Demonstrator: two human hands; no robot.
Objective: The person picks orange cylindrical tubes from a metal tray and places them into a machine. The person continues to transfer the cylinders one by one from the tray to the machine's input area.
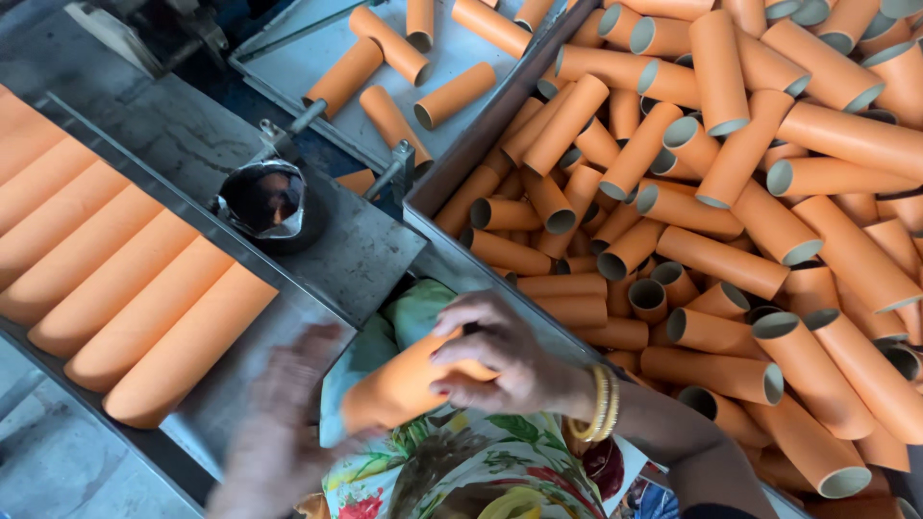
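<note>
One orange cardboard tube (pixel 409 384) lies across the person's lap, on flowered cloth (pixel 481 471). The right hand (pixel 500 360), with gold bangles (pixel 604 404) at the wrist, rests on the tube's right end, its fingers (pixel 461 332) curled over and grasping it. The left hand (pixel 279 423) is blurred by the tube's left end; whether its fingers are clenched or released I cannot tell. To the right, a metal bin (pixel 452 168) is heaped with matching tubes (pixel 731 183). To the left, long orange tubes (pixel 115 279) lie side by side on a grey metal worktop (pixel 183 144).
</note>
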